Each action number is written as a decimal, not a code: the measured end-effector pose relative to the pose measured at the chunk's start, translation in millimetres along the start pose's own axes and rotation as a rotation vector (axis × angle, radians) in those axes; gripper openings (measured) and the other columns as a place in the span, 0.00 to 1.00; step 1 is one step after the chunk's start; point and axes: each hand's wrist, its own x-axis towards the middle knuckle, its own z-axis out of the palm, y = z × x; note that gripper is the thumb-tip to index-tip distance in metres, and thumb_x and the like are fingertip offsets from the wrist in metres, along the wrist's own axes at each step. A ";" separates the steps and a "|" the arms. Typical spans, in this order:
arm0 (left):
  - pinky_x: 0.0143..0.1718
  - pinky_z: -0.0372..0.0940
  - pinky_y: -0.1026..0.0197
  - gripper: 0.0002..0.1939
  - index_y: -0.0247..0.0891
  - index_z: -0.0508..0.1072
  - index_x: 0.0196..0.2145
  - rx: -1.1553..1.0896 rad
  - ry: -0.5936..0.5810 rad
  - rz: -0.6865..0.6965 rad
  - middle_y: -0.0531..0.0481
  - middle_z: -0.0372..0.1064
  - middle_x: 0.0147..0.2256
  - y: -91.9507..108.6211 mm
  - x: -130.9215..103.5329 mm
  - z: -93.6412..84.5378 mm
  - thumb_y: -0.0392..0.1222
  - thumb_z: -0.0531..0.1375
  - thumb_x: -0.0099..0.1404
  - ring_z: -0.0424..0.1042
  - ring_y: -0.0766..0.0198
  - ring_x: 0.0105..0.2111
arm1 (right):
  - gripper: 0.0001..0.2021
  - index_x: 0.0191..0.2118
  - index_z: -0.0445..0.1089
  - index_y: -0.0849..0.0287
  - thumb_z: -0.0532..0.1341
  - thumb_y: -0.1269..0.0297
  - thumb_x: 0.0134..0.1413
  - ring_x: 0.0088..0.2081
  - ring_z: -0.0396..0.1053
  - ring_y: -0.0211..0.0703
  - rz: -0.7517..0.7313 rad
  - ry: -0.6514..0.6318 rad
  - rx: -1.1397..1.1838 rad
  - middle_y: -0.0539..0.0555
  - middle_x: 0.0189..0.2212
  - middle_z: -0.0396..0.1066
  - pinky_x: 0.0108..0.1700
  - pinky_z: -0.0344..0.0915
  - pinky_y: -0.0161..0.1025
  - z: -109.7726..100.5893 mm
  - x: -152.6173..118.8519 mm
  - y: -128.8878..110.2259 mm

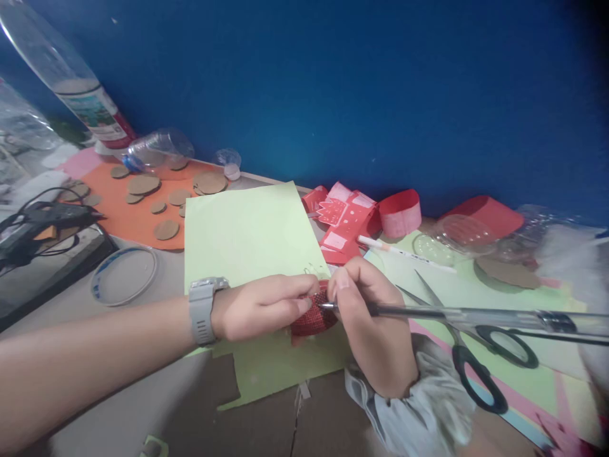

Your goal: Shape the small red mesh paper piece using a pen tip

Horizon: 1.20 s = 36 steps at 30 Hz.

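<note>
My left hand (266,308), with a grey watch (203,311) on its wrist, is closed on a small red piece with a dark mesh-like pattern (309,320). What exactly this piece is, I cannot make out. A clear-barrelled ballpoint pen (476,315) lies in my closed right hand (371,324), its tip pointing left over the red piece. The right fingertips are at the piece's upper right edge; whether they also grip it is unclear. Beneath both hands is a pale green sheet of paper (247,235), with small pen marks near the fingers.
Black-handled scissors (459,346) lie open at the right. Behind are red paper shapes (349,222), a red paper ring (400,214) and a white marker (406,252). Cardboard discs (143,185) rest on orange paper (111,203). A tape roll (98,285) and plastic bottle (95,114) are left.
</note>
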 end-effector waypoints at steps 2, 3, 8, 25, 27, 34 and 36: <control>0.34 0.60 0.62 0.10 0.37 0.58 0.32 0.007 0.003 -0.006 0.51 0.61 0.29 -0.2 0.0 0.0 0.38 0.46 0.73 0.60 0.64 0.28 | 0.14 0.22 0.54 0.56 0.51 0.69 0.59 0.21 0.51 0.35 -0.002 -0.009 0.002 0.45 0.18 0.53 0.23 0.52 0.34 -0.5 0.2 -0.1; 0.33 0.60 0.62 0.10 0.37 0.58 0.33 0.006 0.002 -0.006 0.51 0.61 0.29 -0.2 0.0 0.0 0.38 0.46 0.73 0.60 0.64 0.28 | 0.14 0.22 0.53 0.55 0.51 0.69 0.59 0.21 0.51 0.35 -0.001 -0.019 0.005 0.45 0.18 0.52 0.23 0.52 0.34 -0.6 0.4 -0.2; 0.34 0.61 0.63 0.10 0.37 0.58 0.33 -0.003 0.001 0.000 0.51 0.62 0.29 -0.2 0.1 0.1 0.38 0.45 0.74 0.62 0.64 0.29 | 0.14 0.22 0.53 0.55 0.51 0.68 0.60 0.21 0.51 0.35 0.001 -0.009 0.025 0.44 0.18 0.52 0.23 0.52 0.34 0.3 1.1 0.4; 0.37 0.63 0.62 0.12 0.37 0.60 0.33 -0.016 -0.001 0.001 0.50 0.66 0.29 -1.7 -1.3 1.1 0.40 0.45 0.75 0.66 0.62 0.30 | 0.13 0.23 0.53 0.55 0.50 0.69 0.60 0.22 0.51 0.35 -0.006 -0.034 0.034 0.44 0.18 0.51 0.23 0.51 0.34 1.2 1.0 1.4; 0.37 0.63 0.62 0.12 0.36 0.61 0.33 -0.020 -0.003 -0.002 0.49 0.66 0.29 -1.5 -1.8 1.3 0.40 0.45 0.75 0.66 0.62 0.30 | 0.13 0.23 0.53 0.55 0.50 0.70 0.60 0.22 0.51 0.35 -0.004 -0.050 0.041 0.44 0.19 0.51 0.24 0.51 0.35 1.3 0.8 2.0; 0.38 0.63 0.62 0.12 0.36 0.61 0.33 -0.021 0.000 -0.004 0.49 0.66 0.29 -2.1 -2.0 1.7 0.40 0.45 0.75 0.66 0.63 0.31 | 0.14 0.23 0.53 0.55 0.50 0.69 0.61 0.23 0.52 0.35 -0.020 -0.054 0.058 0.45 0.19 0.52 0.25 0.53 0.35 -0.3 -0.2 3.7; 0.38 0.63 0.62 0.12 0.36 0.61 0.33 -0.024 -0.003 0.006 0.49 0.66 0.29 -2.1 -1.8 1.7 0.40 0.45 0.75 0.66 0.63 0.31 | 0.14 0.23 0.53 0.55 0.50 0.69 0.61 0.22 0.52 0.35 -0.019 -0.059 0.060 0.45 0.19 0.52 0.24 0.52 0.35 -0.1 0.2 3.5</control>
